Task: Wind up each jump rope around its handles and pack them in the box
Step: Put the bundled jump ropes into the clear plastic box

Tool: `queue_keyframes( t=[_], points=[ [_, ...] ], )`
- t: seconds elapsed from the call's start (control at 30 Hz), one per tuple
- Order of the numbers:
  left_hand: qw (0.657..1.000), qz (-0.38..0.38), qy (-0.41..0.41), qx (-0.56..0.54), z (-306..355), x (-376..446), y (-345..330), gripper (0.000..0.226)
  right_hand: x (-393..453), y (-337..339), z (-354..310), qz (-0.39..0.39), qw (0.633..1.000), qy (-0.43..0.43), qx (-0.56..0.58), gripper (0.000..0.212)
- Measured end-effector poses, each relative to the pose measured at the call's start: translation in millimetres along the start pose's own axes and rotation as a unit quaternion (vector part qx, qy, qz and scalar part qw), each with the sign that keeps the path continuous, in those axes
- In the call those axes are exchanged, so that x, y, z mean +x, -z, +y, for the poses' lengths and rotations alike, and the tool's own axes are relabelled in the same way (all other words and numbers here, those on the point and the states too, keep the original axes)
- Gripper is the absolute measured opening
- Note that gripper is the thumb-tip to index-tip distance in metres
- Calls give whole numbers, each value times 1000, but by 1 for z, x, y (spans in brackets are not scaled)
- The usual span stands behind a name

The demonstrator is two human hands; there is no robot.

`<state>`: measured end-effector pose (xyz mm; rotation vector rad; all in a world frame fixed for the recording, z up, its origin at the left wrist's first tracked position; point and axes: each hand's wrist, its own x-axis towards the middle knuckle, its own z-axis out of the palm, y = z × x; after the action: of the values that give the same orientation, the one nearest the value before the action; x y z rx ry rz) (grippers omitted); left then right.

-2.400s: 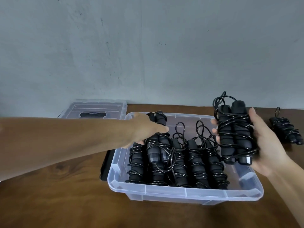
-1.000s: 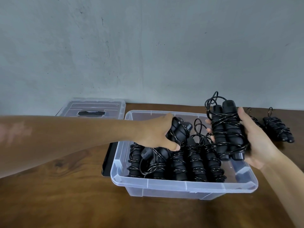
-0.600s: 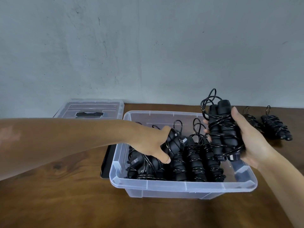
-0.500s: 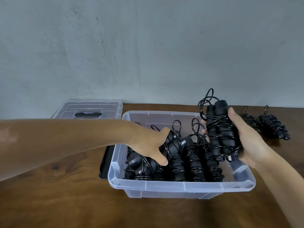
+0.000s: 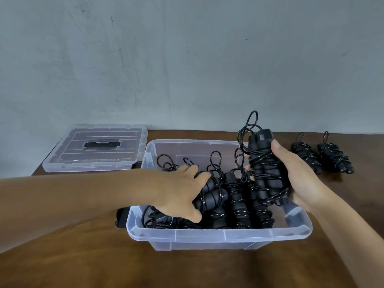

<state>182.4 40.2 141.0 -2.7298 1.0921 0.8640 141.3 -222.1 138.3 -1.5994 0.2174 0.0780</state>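
At the far left, a clear plastic lid with a black handle (image 5: 94,149) is lying flat on the brown wooden table (image 5: 62,262), just beside the left wall of the clear plastic storage box (image 5: 218,233). A small black object (image 5: 121,218) is sticking out from under the box's near left corner; what it is cannot be told.

The left hand (image 5: 178,192) is reaching into the left part of the box, its fingers and thumb curling round a wound black jump rope with foam handles (image 5: 209,194), which is lying tilted across the bundles beneath it. To the right of that, more wound black jump ropes (image 5: 239,206) are standing side by side inside the box, leaning toward its back wall, with loose loops of cord sticking up behind them. How many there are in all cannot be told, as the hand is covering some.

Further right, the right hand (image 5: 295,179) is gripping a second wound black rope bundle (image 5: 264,169), fingers wrapping its far side and the thumb pressing near its top. This bundle is being held nearly upright above the right part of the box, its lower end close over the packed ropes and a cord loop rising from its top.

At the far right, two more wound black rope bundles (image 5: 323,157) are lying on the table, well apart from the box and close beside each other.
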Motion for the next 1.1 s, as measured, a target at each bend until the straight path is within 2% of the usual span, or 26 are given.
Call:
queue_keyframes(
  t=[0.1,0.2,0.3,0.37,0.43,0.53,0.6,0.7,0.83,0.93,1.1],
  points=[
    [999,46,-13,2,-2,1,-8,86,0,0,1,-9,1000,0,-15,59],
    [996,86,-22,-5,-4,1,-14,88,1,1,0,-22,999,-23,-24,63],
    [989,148,-13,7,-2,1,-25,92,0,0,-7,-53,996,-62,-36,45],
    [982,187,-2,4,-1,3,-33,89,-2,0,-14,-73,992,-92,-54,46],
    [976,216,3,-8,-1,3,-38,84,-5,1,-20,-94,985,-106,-94,52],
    [972,235,9,-26,0,2,-40,80,-11,-1,-32,-95,971,-67,-206,30],
    [970,242,10,-34,-1,3,-40,79,-15,-3,-45,-128,950,-31,-284,22],
    [969,245,13,-31,-1,4,-41,77,-19,-3,-56,-181,890,10,-419,55],
    [969,246,16,-33,-1,3,-40,76,-27,-10,-61,-219,816,31,-535,53],
    [970,242,13,-37,-2,3,-39,78,-28,-9,-67,-231,799,33,-554,55],
    [969,243,10,-50,-4,4,-40,76,-25,-8,-72,-297,775,-30,-557,44]
  ],
)
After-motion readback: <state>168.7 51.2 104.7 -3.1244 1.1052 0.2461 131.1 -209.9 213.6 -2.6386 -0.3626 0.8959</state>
